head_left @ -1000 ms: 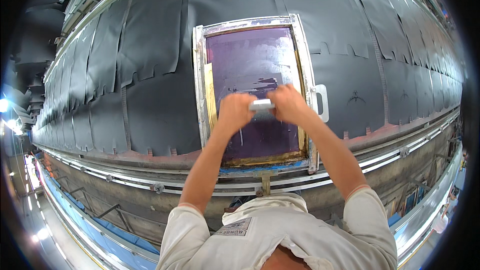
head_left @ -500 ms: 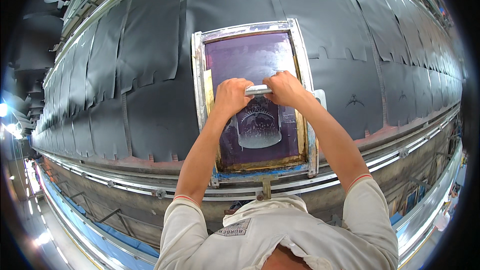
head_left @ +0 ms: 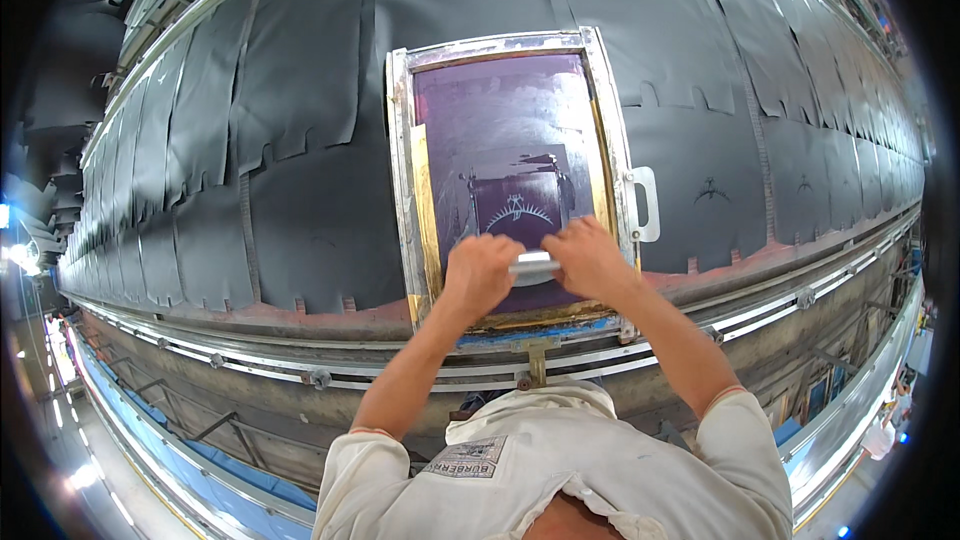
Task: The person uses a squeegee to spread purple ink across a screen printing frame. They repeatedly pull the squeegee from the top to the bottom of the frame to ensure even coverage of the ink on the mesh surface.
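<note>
Both my hands grip a metal-handled squeegee [head_left: 535, 264] near the front end of a screen-printing frame. My left hand [head_left: 482, 268] is closed round its left end, and my right hand [head_left: 590, 258] round its right end. Under them the frame's purple mesh [head_left: 490, 105] shows a pale arched, spiky design [head_left: 516, 209] just beyond the squeegee. Dark ink smears lie around that design. The worn metal frame [head_left: 402, 180] rests on black sheets, with a light grey handle [head_left: 648, 205] on its right side. The squeegee's lower edge is hidden by its handle and my hands.
Black sheets [head_left: 300, 90] with notched edges cover the long table on both sides. A sheet on the right [head_left: 690, 180] bears a dark arched print. Along the near edge runs a metal rail [head_left: 370, 375] with stops, and a bracket [head_left: 538, 365] on the frame meets it.
My hands have drawn the squeegee toward me down the mesh. The pale pool of ink over the lower mesh is gone from view, and the design now shows beyond the squeegee.
</note>
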Available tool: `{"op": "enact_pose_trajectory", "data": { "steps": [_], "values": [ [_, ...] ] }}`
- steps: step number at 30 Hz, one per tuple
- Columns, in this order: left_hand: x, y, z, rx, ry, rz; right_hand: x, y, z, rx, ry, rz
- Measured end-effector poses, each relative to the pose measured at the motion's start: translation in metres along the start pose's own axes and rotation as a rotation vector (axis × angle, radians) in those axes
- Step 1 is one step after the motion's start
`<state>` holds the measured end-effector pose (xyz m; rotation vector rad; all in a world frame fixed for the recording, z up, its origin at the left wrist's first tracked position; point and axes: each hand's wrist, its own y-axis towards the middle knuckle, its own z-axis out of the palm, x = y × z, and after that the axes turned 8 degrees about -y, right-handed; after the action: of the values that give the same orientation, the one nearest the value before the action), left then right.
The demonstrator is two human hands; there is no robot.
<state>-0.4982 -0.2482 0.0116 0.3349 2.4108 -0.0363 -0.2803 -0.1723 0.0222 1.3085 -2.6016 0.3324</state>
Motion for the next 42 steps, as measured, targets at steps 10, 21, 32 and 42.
{"op": "enact_pose_trajectory", "data": {
  "steps": [10, 21, 32, 42],
  "values": [
    [0.051, 0.113, -0.042, -0.008, 0.010, -0.156, -0.076, 0.114, -0.031, 0.032, -0.012, 0.020],
    [0.028, 0.038, -0.001, -0.063, -0.019, -0.001, -0.025, 0.044, -0.004, 0.076, -0.051, 0.011],
    [-0.004, -0.007, 0.006, 0.077, -0.058, -0.114, -0.036, -0.015, -0.010, -0.436, 0.166, 0.398],
    [0.041, 0.077, -0.033, -0.060, 0.034, -0.082, -0.109, -0.009, 0.031, -0.535, 0.566, 0.966]
  ]
}}
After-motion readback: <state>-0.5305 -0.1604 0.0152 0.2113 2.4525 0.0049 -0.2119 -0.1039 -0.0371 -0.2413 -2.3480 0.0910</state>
